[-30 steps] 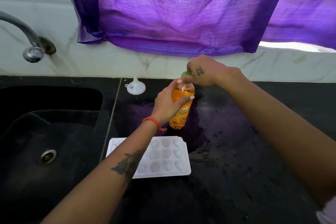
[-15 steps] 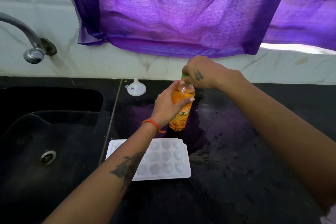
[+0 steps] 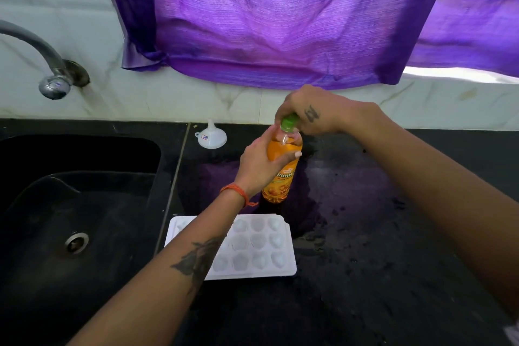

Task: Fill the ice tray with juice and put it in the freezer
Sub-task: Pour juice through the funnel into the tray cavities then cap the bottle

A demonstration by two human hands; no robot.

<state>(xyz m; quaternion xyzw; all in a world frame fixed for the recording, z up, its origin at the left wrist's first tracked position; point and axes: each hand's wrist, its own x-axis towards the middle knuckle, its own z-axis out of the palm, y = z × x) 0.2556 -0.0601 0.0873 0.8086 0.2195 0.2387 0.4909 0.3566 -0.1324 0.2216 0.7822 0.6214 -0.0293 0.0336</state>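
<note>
An orange juice bottle [image 3: 280,177] stands upright on the black counter [image 3: 365,233], just behind a white ice tray [image 3: 261,247]. The tray's heart-shaped cells look empty, and my left forearm covers its left part. My left hand [image 3: 261,166] is wrapped around the bottle's upper body. My right hand [image 3: 306,109] grips the green cap [image 3: 289,122] from above, with the cap still on the neck.
A white funnel [image 3: 211,136] sits upside down on the counter behind and left of the bottle. A black sink [image 3: 78,205] with a curved metal tap [image 3: 47,64] fills the left side. A purple cloth [image 3: 280,22] hangs over the white tiled wall.
My right hand has shifted slightly on the cap, so more of the green cap shows now. The bottle and tray stay where they were.
</note>
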